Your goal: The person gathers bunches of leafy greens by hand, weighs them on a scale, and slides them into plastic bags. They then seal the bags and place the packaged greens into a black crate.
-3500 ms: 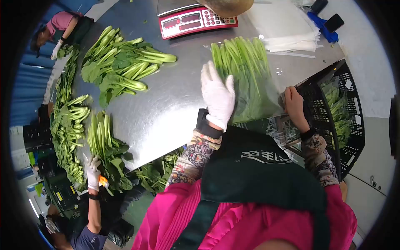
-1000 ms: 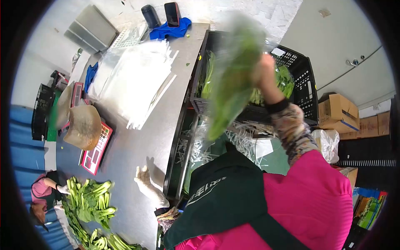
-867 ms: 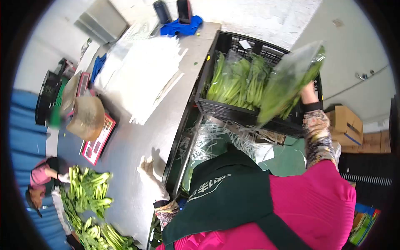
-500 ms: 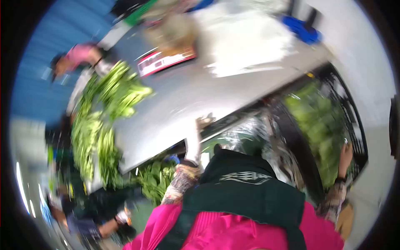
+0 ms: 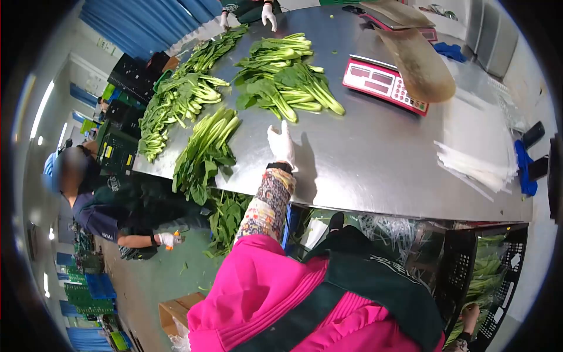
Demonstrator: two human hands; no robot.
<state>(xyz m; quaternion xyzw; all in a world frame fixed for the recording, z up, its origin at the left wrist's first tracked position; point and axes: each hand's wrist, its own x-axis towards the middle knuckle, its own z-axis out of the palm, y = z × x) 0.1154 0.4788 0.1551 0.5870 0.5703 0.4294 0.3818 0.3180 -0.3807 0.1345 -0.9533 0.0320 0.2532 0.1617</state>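
My left hand [image 5: 281,144], in a white glove, reaches over the steel table with fingers stretched out and nothing in them. Just beyond its fingertips lies a pile of leafy green vegetables [image 5: 287,79] with pale stalks. To its left a bunch of the same greens [image 5: 205,149] hangs over the table edge, beside a longer row of greens [image 5: 179,97]. Low at the right, my right hand [image 5: 470,317] is at the black crate [image 5: 454,252], against bagged greens [image 5: 487,267]. Its fingers are too small and partly hidden to show whether they grip a bag.
A red and white scale [image 5: 384,82] with a brown curved pan stands on the steel table [image 5: 352,152], near white plastic sheets [image 5: 475,141]. Across the table are a co-worker's gloved hands [image 5: 268,16]. Another person [image 5: 99,199] at the left holds something orange. A cardboard box [image 5: 176,311] sits on the floor.
The view has swung toward the left and steadied. My left hand has gone from the table's near edge to near the greens. My right hand stays at the crate.
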